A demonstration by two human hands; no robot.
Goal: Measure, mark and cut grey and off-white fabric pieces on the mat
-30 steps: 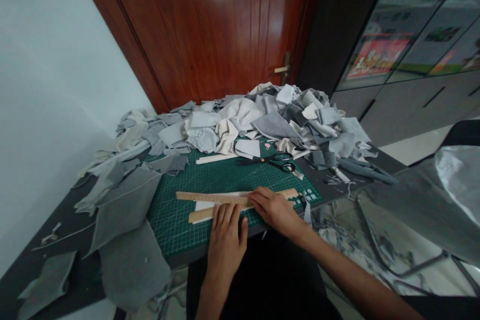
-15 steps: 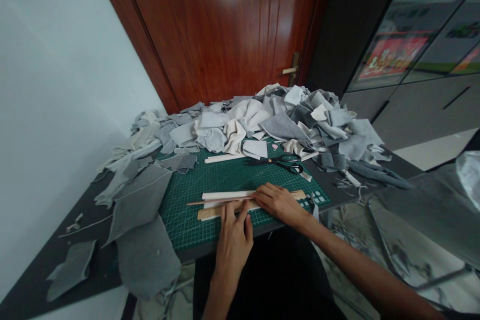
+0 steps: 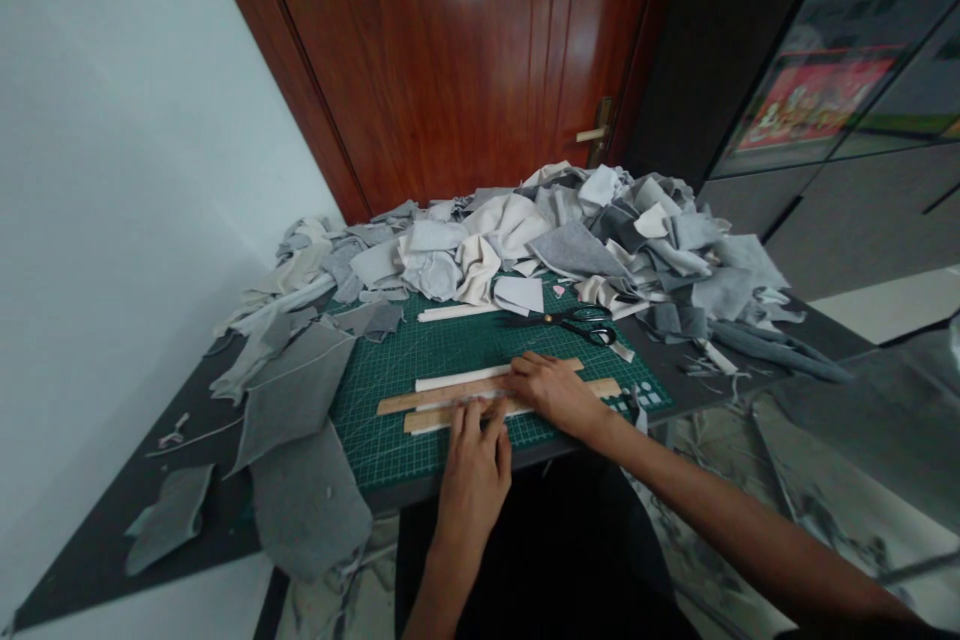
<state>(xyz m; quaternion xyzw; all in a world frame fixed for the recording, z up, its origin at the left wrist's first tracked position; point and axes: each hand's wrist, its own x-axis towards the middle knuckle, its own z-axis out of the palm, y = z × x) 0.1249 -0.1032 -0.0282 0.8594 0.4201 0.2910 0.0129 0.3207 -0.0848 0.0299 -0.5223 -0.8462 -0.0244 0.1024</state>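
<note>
Two long wooden strips that look like rulers lie nearly parallel on a green cutting mat (image 3: 390, 460), over white fabric. The upper wooden ruler (image 3: 401, 402) rests flat across the cloth, and my right hand (image 3: 555, 392) is closed over its right part. On the lower wooden ruler (image 3: 427, 420), my left hand (image 3: 478, 460) presses with fingertips, its fingers stretched and slightly apart. White fabric (image 3: 454, 380) shows along the upper ruler's far side and in thin strips between and below the rulers. My fingers hide part of both rulers.
Black scissors (image 3: 562, 320) lie farther back on the mat, right of a rolled white strip (image 3: 457, 313). Grey and white fabric scraps (image 3: 510, 225) are heaped along the back. Large grey pieces (image 3: 307, 500) hang over the dark table's (image 3: 82, 550) front left edge.
The upper ruler has turned from standing on its thin edge to lying flat under my right hand. My left hand stays on the lower ruler. The view has shifted slightly.
</note>
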